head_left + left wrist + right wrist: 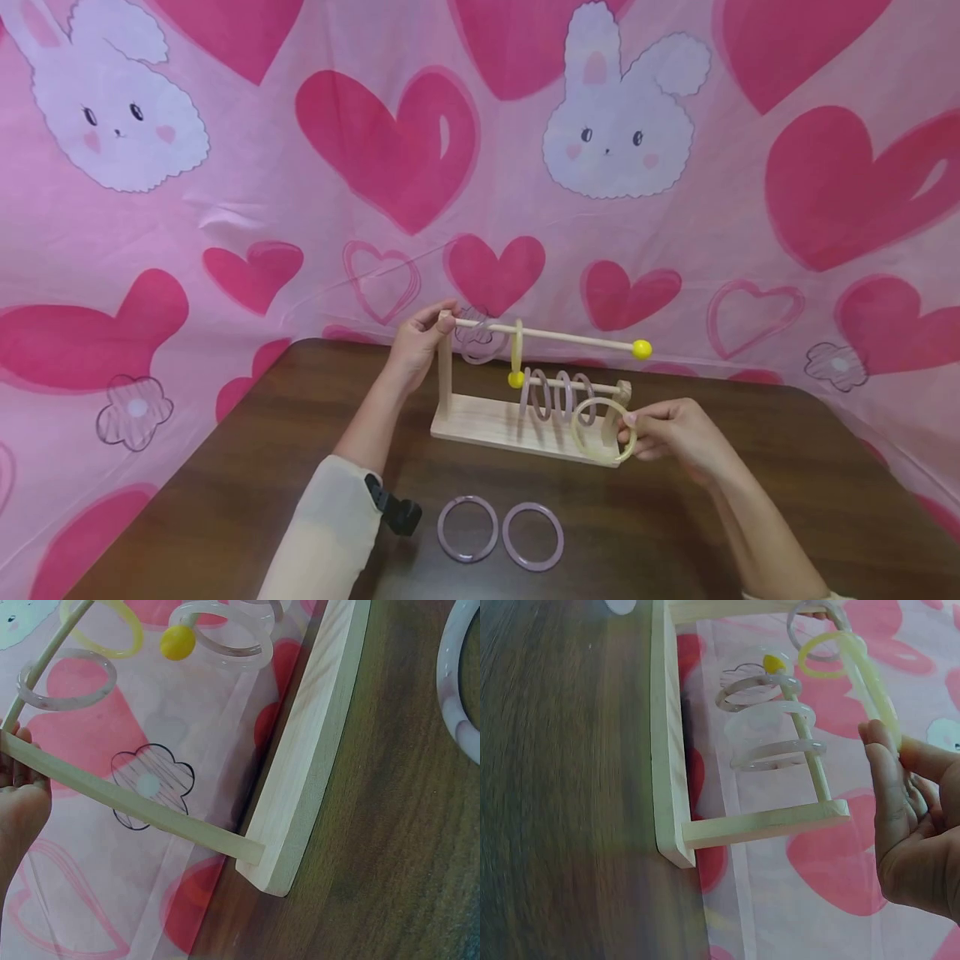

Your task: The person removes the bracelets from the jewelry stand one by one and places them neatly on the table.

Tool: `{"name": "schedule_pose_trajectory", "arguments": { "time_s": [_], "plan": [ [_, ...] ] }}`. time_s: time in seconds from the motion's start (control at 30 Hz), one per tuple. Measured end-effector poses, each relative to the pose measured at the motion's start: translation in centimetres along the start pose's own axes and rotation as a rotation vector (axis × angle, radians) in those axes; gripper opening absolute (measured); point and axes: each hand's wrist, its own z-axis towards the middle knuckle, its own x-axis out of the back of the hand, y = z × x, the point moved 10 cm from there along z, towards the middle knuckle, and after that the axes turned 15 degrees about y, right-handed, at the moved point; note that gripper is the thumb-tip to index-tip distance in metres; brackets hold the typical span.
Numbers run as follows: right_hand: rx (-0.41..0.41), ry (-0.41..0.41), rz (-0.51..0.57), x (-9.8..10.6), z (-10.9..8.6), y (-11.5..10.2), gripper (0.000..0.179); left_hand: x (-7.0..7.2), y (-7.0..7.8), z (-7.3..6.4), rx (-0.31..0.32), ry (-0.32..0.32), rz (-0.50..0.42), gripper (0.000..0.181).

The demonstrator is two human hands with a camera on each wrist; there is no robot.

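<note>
Bangles (507, 537): two on upper rod (577, 337), four on lower rod (609, 388), two on table (675, 533) (left wrist view catches one), yellow bangle (575, 433) pinched by right hand (678, 429) near rack (502, 427), left hand (414, 352) gripping post (445, 371).

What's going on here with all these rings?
A person is handling a wooden stand and its rings. The left hand grips the top of the taller post, while the right hand pinches a loose yellow ring. Another yellow ring and a pale ring hang on the upper rod, several rings hang on the lower rod, and two purplish rings lie flat on the table.
</note>
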Motion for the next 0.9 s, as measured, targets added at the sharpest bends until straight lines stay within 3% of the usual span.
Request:
{"name": "schedule_pose_trajectory", "arguments": {
  "time_s": [0.3, 0.9],
  "plan": [
    [0.013, -0.198, -0.154, -1.7, -0.5, 0.9, 0.024, -0.2, 0.1, 0.0, 0.001, 0.004, -0.024, 0.051],
    [-0.003, -0.361, -0.216, -3.4, -1.6, 2.6, 0.019, -0.1, -0.1, 0.2, -0.002, 0.001, -0.029, 0.038]
  ]
}}
